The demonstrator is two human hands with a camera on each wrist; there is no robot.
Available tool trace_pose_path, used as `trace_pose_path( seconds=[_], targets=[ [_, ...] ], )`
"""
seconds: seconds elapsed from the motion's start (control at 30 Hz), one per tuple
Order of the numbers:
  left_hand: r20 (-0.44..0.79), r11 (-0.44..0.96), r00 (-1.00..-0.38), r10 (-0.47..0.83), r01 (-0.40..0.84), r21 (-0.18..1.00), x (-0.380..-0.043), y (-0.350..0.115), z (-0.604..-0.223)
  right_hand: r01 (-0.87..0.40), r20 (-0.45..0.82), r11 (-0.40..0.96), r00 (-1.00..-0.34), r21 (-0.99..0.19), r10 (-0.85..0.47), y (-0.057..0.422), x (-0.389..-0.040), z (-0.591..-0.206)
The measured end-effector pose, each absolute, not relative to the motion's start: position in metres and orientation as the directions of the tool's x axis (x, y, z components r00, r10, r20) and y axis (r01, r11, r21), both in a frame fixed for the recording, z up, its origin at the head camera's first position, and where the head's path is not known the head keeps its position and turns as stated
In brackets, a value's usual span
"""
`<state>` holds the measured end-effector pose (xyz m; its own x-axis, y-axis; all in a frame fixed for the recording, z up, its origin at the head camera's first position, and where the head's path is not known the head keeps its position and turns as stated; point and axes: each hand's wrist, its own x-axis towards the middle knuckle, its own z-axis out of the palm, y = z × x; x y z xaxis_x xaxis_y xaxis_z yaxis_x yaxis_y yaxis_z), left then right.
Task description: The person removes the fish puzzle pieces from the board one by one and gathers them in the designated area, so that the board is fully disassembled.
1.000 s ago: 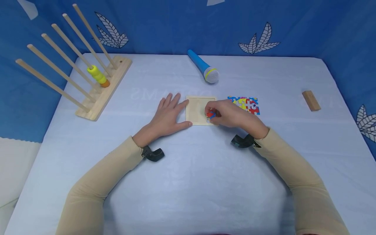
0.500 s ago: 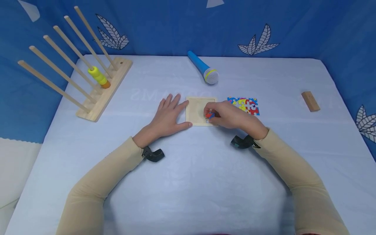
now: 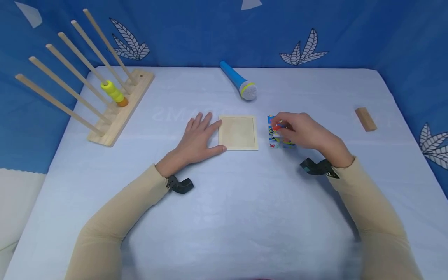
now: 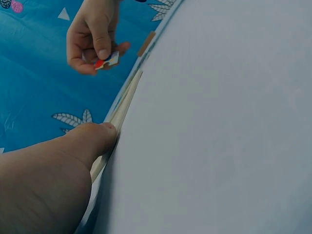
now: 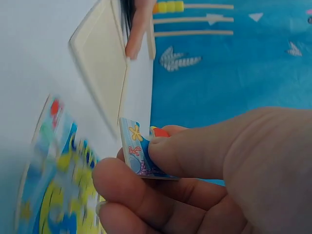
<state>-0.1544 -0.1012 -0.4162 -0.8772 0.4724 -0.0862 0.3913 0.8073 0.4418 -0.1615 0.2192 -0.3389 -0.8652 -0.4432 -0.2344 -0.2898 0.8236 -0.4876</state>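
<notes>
A shallow wooden puzzle tray (image 3: 238, 133) lies flat mid-table, its bare bottom showing. My left hand (image 3: 196, 140) rests spread at its left side, thumb and index finger touching the rim. Over the partly assembled jigsaw puzzle (image 3: 272, 140), my right hand (image 3: 303, 131) pinches a puzzle piece between thumb and fingers. The right wrist view shows that puzzle piece (image 5: 135, 146) close up, blue with a yellow starfish and a bit of red. Below it, the colourful jigsaw (image 5: 61, 195) is blurred. In the head view the right hand hides much of the jigsaw.
A blue toy microphone (image 3: 239, 81) lies behind the tray. At the back left stands a wooden peg rack (image 3: 120, 112) with tall rods and yellow and orange beads. A small wooden block (image 3: 366, 119) lies far right. Blue cloth (image 3: 210, 31) borders the table's back.
My right hand has moved right with the puzzle piece, from over the tray's right side to over the jigsaw. The left hand stays at the tray.
</notes>
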Motion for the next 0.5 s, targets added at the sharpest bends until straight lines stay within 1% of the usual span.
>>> trace_pose_path(
  seconds=[0.2,0.37,0.5],
  targets=[
    [-0.080,0.806,-0.876,0.475,0.397,0.439,-0.155,-0.102,-0.417,-0.181,-0.273,0.877,-0.905,-0.445,-0.325,0.253,-0.153,-0.343],
    [-0.081,0.808,-0.876,0.475,0.397,0.436,-0.154,-0.101,-0.416,-0.136,-0.325,0.902,-0.902,-0.409,-0.284,0.275,-0.148,-0.347],
    [-0.085,0.809,-0.877,0.473,0.394,0.437,-0.154,-0.101,-0.416,-0.104,-0.368,0.902,-0.889,-0.418,-0.273,0.282,-0.145,-0.352]
  ],
)
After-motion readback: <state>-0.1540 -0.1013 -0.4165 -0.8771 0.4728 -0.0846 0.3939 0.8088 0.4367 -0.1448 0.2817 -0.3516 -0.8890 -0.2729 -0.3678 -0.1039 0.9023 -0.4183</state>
